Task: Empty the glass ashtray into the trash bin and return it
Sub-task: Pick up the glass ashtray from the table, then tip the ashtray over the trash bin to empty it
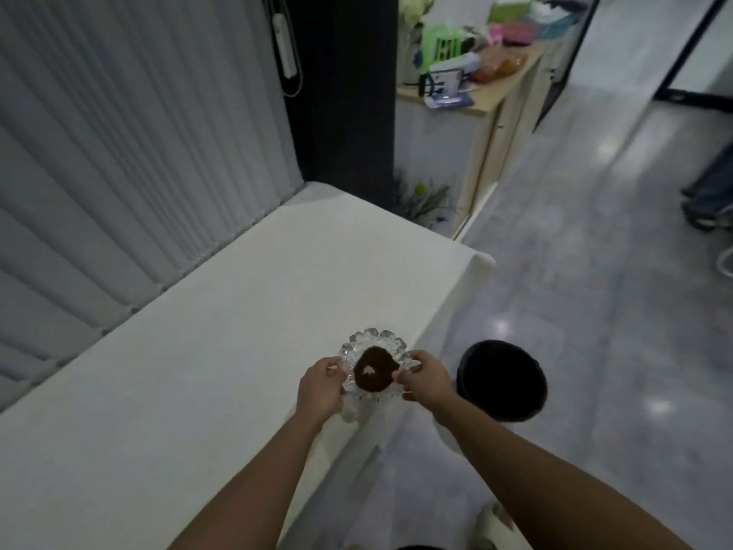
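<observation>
A clear cut-glass ashtray (377, 343) with a scalloped rim sits at the right edge of the white table (222, 351). A dark brown heap with a small pale scrap on top fills its middle. My left hand (321, 389) grips its left rim and my right hand (426, 381) grips its right rim, fingers closed on the glass. A round black trash bin (501, 381) stands on the floor just right of the table, close to my right hand, with its dark mouth facing up.
Grey vertical blinds (119, 152) run along the table's left side. A dark pillar (345, 85) and a wooden cabinet (488, 125) topped with clutter stand behind. Glossy grey floor (595, 271) stretches to the right, where another person's shoes (710, 208) show at the frame edge.
</observation>
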`<state>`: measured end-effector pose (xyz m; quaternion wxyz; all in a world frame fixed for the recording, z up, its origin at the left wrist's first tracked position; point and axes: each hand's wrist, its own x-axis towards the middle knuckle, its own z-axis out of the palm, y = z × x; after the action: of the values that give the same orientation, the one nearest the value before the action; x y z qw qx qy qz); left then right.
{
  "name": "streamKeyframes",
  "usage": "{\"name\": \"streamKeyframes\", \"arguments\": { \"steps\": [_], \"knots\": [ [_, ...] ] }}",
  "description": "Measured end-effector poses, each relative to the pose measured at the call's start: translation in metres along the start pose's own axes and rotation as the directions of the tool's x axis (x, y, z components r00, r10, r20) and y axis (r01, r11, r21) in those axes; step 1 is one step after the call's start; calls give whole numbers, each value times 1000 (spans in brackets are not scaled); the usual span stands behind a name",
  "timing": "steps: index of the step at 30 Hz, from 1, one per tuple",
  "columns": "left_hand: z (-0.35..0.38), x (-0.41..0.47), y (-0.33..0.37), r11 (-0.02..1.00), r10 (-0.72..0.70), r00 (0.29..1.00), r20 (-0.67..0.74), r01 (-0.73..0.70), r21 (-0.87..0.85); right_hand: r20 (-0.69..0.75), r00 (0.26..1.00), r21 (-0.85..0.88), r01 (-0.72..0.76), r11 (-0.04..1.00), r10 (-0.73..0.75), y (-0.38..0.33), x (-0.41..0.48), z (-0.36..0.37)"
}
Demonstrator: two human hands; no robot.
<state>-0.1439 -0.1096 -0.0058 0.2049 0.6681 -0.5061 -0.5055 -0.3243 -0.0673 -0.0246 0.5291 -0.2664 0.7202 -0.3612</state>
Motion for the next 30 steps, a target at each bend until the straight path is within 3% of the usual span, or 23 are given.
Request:
{"name": "streamKeyframes", "arguments": {
  "steps": [7,15,23,30],
  "knots": [
    [132,8,58,989,78,969,232,-105,106,-197,980,-12,-21,1000,19,21,9,-138],
    [275,20,87,988,43,946,322,-87,124,-268,957,21,-107,994,109,58,48,-267],
    [379,85,95,944,-5,942,336,-107,313,-291,917,162,-233,959,272,108,134,-310],
    [455,175,45,877,-59,909,412,-150,456,-339,877,183,-293,938,340,178,227,-314]
  ]
}}
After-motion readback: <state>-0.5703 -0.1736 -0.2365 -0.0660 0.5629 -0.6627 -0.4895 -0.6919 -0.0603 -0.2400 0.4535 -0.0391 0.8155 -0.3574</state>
